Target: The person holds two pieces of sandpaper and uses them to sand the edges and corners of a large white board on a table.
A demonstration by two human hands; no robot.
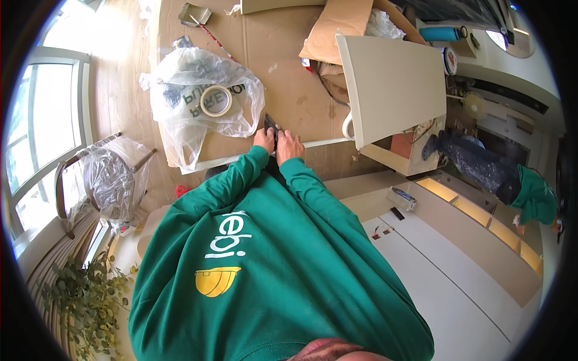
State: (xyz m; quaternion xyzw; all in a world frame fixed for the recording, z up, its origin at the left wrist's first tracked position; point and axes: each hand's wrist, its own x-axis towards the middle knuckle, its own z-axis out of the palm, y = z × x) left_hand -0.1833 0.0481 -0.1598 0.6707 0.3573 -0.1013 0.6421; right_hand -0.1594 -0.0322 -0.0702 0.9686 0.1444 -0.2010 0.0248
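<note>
My left hand [263, 141] and my right hand [290, 147] are close together at the near edge of a cardboard-covered table [295, 90]. Both are closed around a small dark object [270, 124], whose kind is too small and too covered by fingers to tell. Just left of my hands lies a crumpled clear plastic bag [171, 90] with dark print. On top of it rests a cream roll of masking tape [216, 100]. Behind the bag, a thin red-and-white stick [215, 42] leans toward a small open box [194, 13].
On the right, a beige panel [394, 90] stands by an open cardboard box [337, 30], with a white ring [348, 125] at its edge. A blue bottle [442, 33] lies beyond. A plastic-wrapped chair [108, 180] is at left; another person [500, 174] is at far right.
</note>
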